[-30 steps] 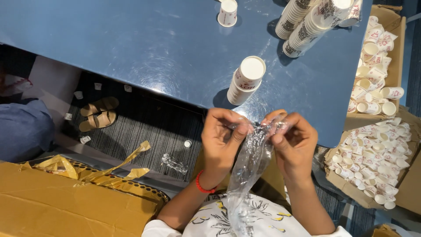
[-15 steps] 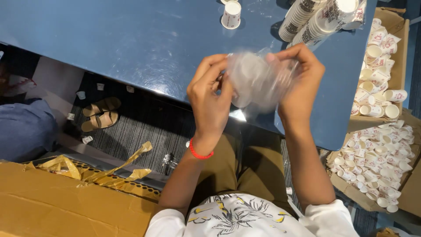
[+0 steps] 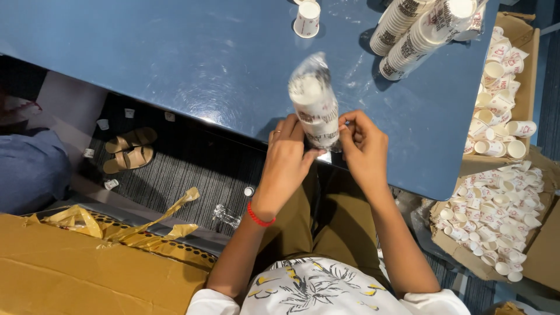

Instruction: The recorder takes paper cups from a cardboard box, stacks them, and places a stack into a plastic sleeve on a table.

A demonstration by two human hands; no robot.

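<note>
Lowered since before, clear bag now drawn over white cup stack (image 3: 315, 111), seemingly blurred, gripped at base by left hand (image 3: 287, 158) and right hand (image 3: 363, 150), blue table (image 3: 175, 58) beneath.

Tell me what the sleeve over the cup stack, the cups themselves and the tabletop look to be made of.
Sleeve: thin clear plastic film, glossy; see-through, crinkled, catching glare. Cup stack, held by left hand and right hand: likely paper, matte white with print, rolled rims. Tabletop: hard smooth blue surface, probably laminate or painted; it shows soft reflections and scuffs.
</note>
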